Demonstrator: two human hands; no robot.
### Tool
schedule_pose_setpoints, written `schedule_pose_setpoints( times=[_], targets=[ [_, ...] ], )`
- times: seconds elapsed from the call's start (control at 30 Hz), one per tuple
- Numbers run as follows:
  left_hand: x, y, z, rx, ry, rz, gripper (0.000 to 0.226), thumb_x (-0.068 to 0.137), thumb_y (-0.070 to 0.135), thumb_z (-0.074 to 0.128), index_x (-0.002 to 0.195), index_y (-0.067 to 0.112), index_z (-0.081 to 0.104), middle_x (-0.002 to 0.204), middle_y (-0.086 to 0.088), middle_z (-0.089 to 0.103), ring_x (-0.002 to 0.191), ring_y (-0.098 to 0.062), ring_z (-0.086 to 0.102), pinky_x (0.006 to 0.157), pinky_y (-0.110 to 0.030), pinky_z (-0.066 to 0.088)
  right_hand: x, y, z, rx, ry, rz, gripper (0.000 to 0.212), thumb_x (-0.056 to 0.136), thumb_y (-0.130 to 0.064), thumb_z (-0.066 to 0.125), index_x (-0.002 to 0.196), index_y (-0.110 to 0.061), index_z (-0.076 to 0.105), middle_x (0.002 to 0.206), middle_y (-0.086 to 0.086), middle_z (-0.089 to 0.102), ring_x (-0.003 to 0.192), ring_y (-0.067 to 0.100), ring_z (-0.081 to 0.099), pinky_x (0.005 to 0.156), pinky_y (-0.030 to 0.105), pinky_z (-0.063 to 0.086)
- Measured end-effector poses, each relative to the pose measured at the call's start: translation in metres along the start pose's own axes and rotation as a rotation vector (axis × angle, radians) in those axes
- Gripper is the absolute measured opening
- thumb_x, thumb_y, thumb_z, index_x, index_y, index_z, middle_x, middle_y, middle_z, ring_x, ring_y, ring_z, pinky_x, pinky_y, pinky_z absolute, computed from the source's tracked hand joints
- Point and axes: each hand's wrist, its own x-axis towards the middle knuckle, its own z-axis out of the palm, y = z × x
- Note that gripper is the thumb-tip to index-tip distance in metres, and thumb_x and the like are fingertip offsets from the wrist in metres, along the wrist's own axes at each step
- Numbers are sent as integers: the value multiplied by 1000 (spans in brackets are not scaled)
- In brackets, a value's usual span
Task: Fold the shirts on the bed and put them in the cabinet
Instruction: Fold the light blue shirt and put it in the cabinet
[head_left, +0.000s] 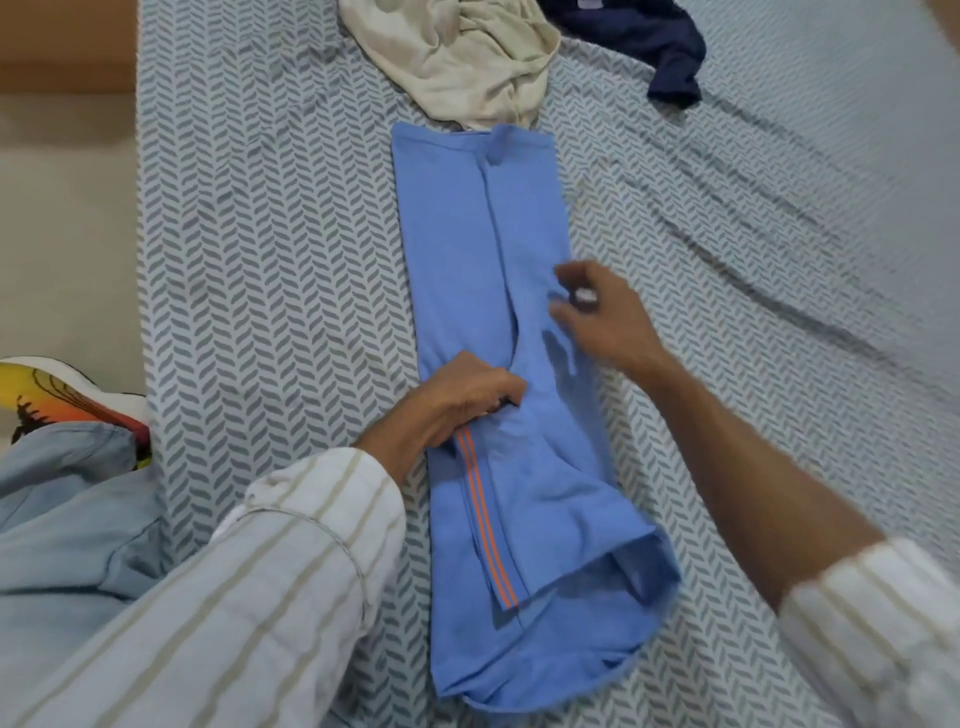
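Note:
A light blue shirt (483, 270) with two orange stripes lies on the bed, folded lengthwise into a long narrow strip. My left hand (457, 400) grips a fold of its cloth near the middle, fingers curled into the fabric. My right hand (597, 317) hovers at the shirt's right edge with fingers loosely spread; it is blurred, and whether it touches the cloth is unclear. A crumpled cream shirt (467, 57) lies just beyond the blue one. A dark navy shirt (644, 41) lies at the top right.
The bed sheet (270, 249) has a grey leaf pattern and long creases on the right. The bed's left edge borders a beige floor (62, 234). A colourful shoe (67, 400) and my denim-clad leg (72, 519) are at the lower left.

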Motion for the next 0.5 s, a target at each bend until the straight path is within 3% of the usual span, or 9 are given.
schedule_pose_setpoints(
  times=[0.1, 0.2, 0.27, 0.33, 0.4, 0.5],
  targets=[
    [-5, -3, 2, -67, 27, 16, 31, 81, 8, 70, 54, 11, 55, 41, 5, 47, 39, -9, 41, 41, -19, 31, -107, 24, -18, 40, -77, 30, 52, 76, -39, 81, 123, -30, 58, 116, -3, 64, 104, 11, 65, 91, 24, 52],
    [-17, -7, 2, -119, 6, 20, 18, 86, 18, 75, 77, 9, 62, 66, -4, 52, 60, -15, 49, 54, -25, 37, -191, 39, -36, 49, -151, 33, 74, 67, -61, 80, 130, -38, 50, 125, -9, 61, 113, -2, 59, 93, 13, 47],
    [-27, -14, 3, -156, 17, 7, 19, 84, 22, 78, 79, 15, 62, 74, -5, 51, 56, -15, 45, 51, -23, 35, -228, 50, -40, 25, -190, 35, 84, 66, -64, 81, 138, -36, 47, 131, -16, 56, 119, -6, 54, 93, 10, 45],
    [-42, -24, 6, -243, 38, -18, 23, 80, 19, 81, 92, 17, 62, 84, -7, 52, 61, -19, 48, 51, -25, 39, -250, 56, -38, 28, -185, 53, 83, 67, -59, 82, 138, -36, 47, 131, -24, 54, 118, -10, 52, 88, 7, 44],
    [-52, -38, 12, -386, 43, -34, 36, 78, 8, 81, 105, 16, 59, 94, -8, 57, 72, -23, 57, 58, -33, 49, -259, 59, -30, -7, -85, 56, 62, 74, -41, 77, 130, -41, 51, 116, -23, 61, 101, -5, 61, 78, 4, 44],
    [-61, -56, 29, -393, 190, 70, 50, 68, -10, 82, 102, 16, 56, 101, -16, 61, 78, -26, 63, 70, -48, 57, -263, 56, -22, -48, 136, -44, 49, 71, -8, 61, 111, -36, 62, 88, -13, 63, 79, -3, 60, 66, 3, 40]
  ],
)
